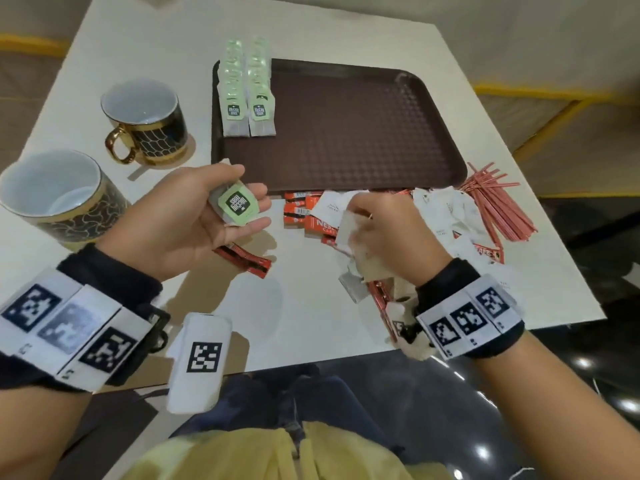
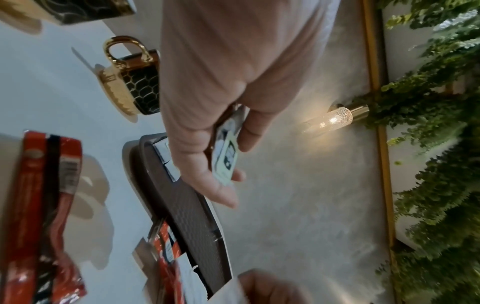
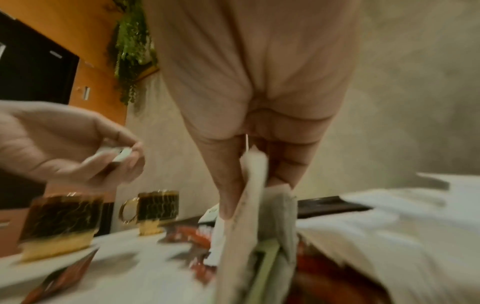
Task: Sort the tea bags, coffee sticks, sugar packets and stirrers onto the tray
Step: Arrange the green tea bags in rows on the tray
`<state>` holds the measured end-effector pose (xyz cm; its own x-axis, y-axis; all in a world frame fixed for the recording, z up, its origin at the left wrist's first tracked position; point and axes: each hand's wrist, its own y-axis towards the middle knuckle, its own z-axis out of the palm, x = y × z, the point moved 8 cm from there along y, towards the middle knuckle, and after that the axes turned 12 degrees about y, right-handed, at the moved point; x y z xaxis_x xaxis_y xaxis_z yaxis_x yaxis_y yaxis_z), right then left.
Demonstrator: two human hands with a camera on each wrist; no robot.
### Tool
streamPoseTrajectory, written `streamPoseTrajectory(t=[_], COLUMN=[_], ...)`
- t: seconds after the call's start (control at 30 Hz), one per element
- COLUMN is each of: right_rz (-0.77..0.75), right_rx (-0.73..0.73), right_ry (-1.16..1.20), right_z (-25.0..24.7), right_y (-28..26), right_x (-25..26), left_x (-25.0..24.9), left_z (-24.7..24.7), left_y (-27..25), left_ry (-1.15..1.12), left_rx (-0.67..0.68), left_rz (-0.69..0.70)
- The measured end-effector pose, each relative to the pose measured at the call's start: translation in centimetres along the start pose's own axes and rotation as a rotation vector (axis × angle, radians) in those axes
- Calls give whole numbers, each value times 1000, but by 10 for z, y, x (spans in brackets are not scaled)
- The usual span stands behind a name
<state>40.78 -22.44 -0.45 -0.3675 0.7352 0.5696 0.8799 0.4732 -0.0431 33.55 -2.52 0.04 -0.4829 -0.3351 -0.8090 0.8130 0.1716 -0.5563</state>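
Observation:
A brown tray lies at the table's far middle, with two rows of green-tagged tea bags along its left side. My left hand hovers palm up in front of the tray's near left corner, and its thumb pinches a green-tagged tea bag against the fingers. To the right, my right hand grips a bunch of tea bags above the loose pile. Red coffee sticks, white sugar packets and red stirrers lie along the tray's front edge.
Two black-and-gold mugs stand at the left of the table. A lone coffee stick lies under my left hand. The table's near edge runs close to my wrists.

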Motion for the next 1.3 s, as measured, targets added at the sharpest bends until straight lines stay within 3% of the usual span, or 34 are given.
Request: streamPoseTrajectory(t=[0.13, 0.27, 0.4, 0.6, 0.7, 0.8, 0.93, 1.03, 1.2, 1.3], right_rz=[-35, -126, -4, 100, 22, -164, -319, -337, -388, -339], right_rx=[-49, 44, 130, -6, 22, 49, 383, 486, 531, 398], right_ry=[176, 277, 316, 453, 210, -52, -170, -308, -292, -30], right_z=[-27, -3, 23, -3, 1, 10, 58, 77, 79, 49], right_y=[13, 25, 36, 46, 62, 58, 26, 16, 18, 29], right_x=[21, 56, 42, 16, 31, 60, 76, 70, 73, 77], left_x=[11, 12, 17, 30, 31, 30, 29, 28, 25, 20], left_z=[-7, -9, -20, -31, -33, -39, -45, -39, -19, -8], left_y=[1, -4, -7, -8, -6, -6, -6, -2, 7, 12], left_ry=[-20, -56, -23, -5, 1, 25, 82, 137, 180, 190], left_rx=[-37, -33, -73, -112, -113, -138, -155, -121, -74, -77], left_rz=[-35, -8, 1, -21, 0, 27, 55, 84, 93, 118])
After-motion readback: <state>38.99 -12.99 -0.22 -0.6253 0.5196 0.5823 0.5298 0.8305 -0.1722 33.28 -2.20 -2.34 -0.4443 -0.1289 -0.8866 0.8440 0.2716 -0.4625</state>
